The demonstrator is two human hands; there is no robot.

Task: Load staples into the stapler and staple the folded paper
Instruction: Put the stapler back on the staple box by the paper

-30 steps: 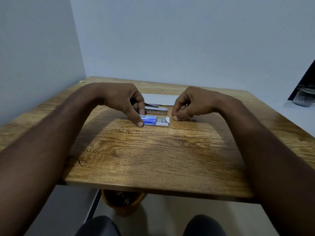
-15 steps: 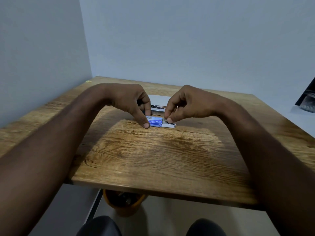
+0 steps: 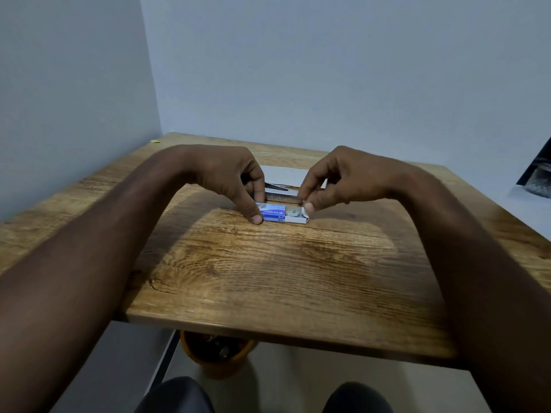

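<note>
Near the middle of the wood-grain tabletop (image 3: 268,272) sits one small blue-and-white cardboard staple box (image 3: 278,214), lying flat with its white inner tray slid out to the right so you can see a bit of pale metal inside. Can't count the staples, too small. Left hand (image 3: 231,177) is curled over the box's left end, thumb tip pressed down at the near-left corner, other fingers bent down behind it, so it's pinning the box rather than lifting it. Right hand (image 3: 337,180) is at the open right end, thumb and forefinger pinched nearly together right at the tray's end flap; the rest of the fingers are loosely curled. Whether it's actually got a strip of staples between the tips, I can't tell.

Just behind the box, touching or almost, is one silver metal stapler (image 3: 281,195), lying lengthwise left to right and partly hidden by both hands. Behind that, one sheet of white folded paper (image 3: 283,175) lies flat toward the far side of the table.

Other stuff: one orange round bin (image 3: 216,357) on the floor under the near edge, and a tiny yellow scrap (image 3: 155,141) at the far-left corner by the wall.
</note>
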